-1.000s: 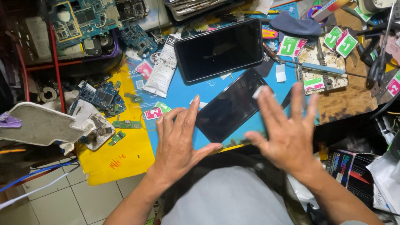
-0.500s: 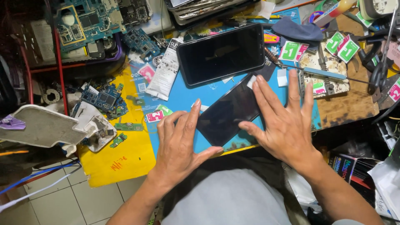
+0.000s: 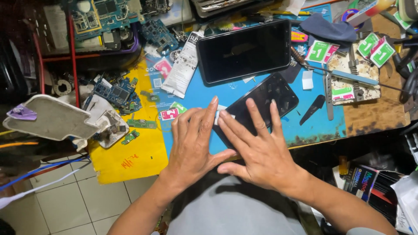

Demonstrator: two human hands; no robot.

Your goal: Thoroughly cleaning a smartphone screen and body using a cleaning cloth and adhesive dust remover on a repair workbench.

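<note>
A black phone (image 3: 272, 96) lies tilted on the blue work mat (image 3: 322, 124) near the front edge. My right hand (image 3: 257, 152) rests flat on its near end, fingers spread over the glass. Beside it, my left hand (image 3: 193, 141) lies flat on the mat, its fingertips touching the phone's near corner and a small white tab (image 3: 220, 111). Neither hand grips anything. A second, larger black phone (image 3: 244, 51) lies face up further back.
A white tube (image 3: 183, 65) lies left of the larger phone. Circuit boards (image 3: 117, 93) and a yellow mat (image 3: 130, 152) sit to the left. Green-and-white wipe packets (image 3: 322, 51), tweezers (image 3: 328, 93), a dark cloth (image 3: 326, 30) and tools crowd the right.
My right hand has slid left and down onto the near end of the tilted phone. My two hands now sit close together, thumbs nearly meeting.
</note>
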